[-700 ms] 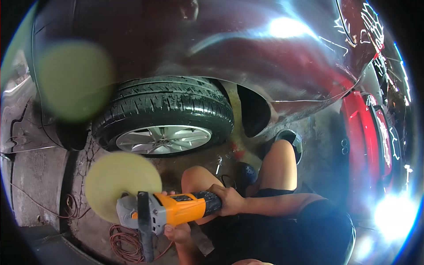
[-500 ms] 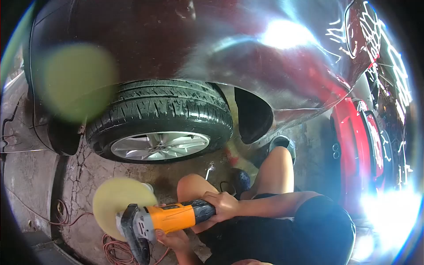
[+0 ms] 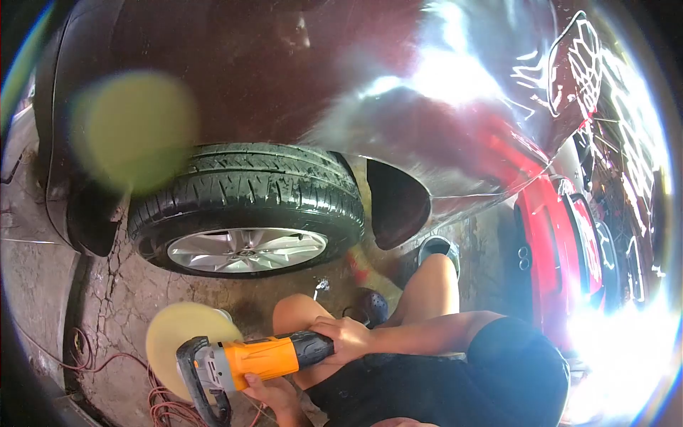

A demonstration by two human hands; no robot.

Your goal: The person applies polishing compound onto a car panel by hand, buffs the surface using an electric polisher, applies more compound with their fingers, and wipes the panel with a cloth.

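Observation:
An orange and black polisher (image 3: 260, 358) with a round yellow foam pad (image 3: 171, 349) is held between my two hands, below the car wheel. My right hand (image 3: 345, 338) wraps round its black rear grip. My left hand (image 3: 274, 395) is closed on the orange body from below, near the grey head and black loop handle; some of its fingers are hidden. The pad is apart from the car's dark red body panel (image 3: 249, 78), which carries a bright glare and a hazy patch at right.
A tyre (image 3: 249, 178) with a silver rim (image 3: 247, 250) stands above my knees. A reddish cord (image 3: 117, 356) lies coiled on the cracked concrete floor (image 3: 107, 306). Another red car (image 3: 544, 249) is at right, beside strong glare. My shoe (image 3: 370, 306) rests near the wheel.
The view has shifted slightly, and the wheel now appears lower and further left. The polisher has moved a little left and down in view; both hands keep hold of it.

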